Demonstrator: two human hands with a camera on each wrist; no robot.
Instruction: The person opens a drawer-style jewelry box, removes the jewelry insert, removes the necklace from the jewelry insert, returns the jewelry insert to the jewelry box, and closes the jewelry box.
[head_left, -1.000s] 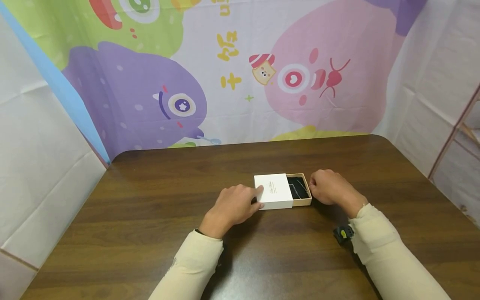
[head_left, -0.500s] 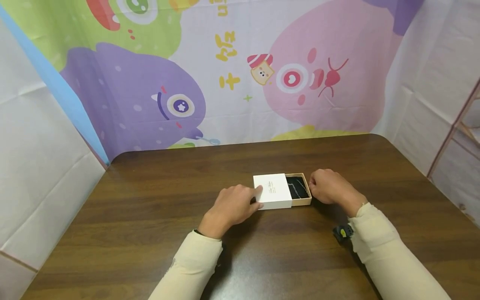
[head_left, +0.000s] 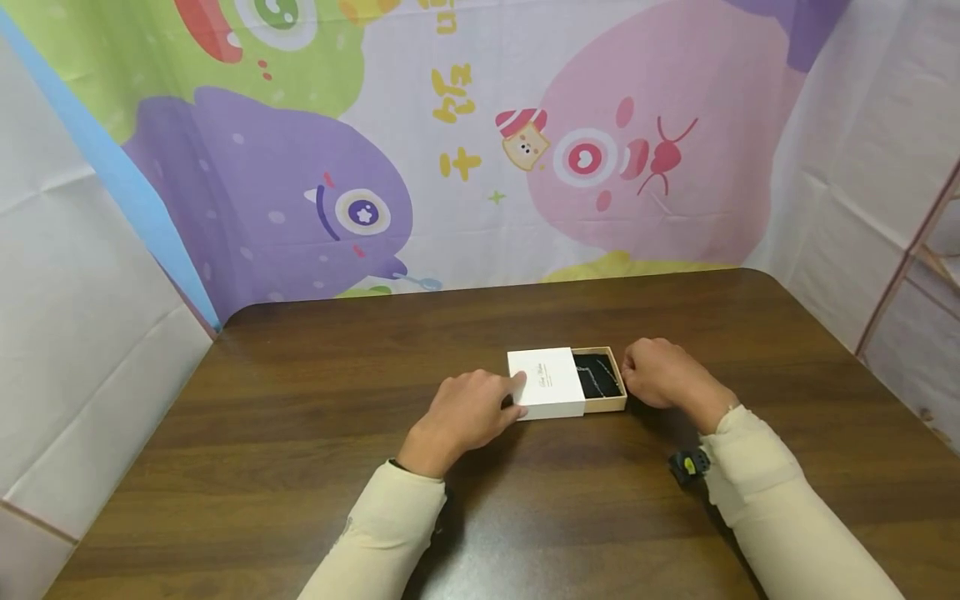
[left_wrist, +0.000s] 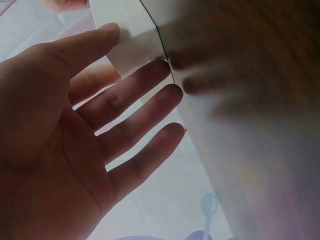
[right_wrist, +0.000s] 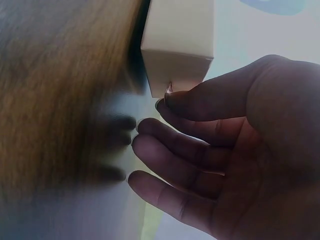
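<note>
On woodgrain tabletop (head_left: 300,417), left grip (head_left: 463,408) clamped on smooth white sleeve (head_left: 550,383), right grip (head_left: 663,373) on tan tray's (head_left: 606,405) thin tab (right_wrist: 169,90)

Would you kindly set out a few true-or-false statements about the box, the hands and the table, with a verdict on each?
1. The left hand touches the white cover, which lies on the table. True.
2. The right hand pinches a small tab at the end of the tray. True.
3. The tray sits fully inside the white cover. False: it sticks out partway, toward the right hand.
4. A thin chain lies on the black insert in the tray. True.
5. The table is plain white. False: it is brown with wood grain.
</note>
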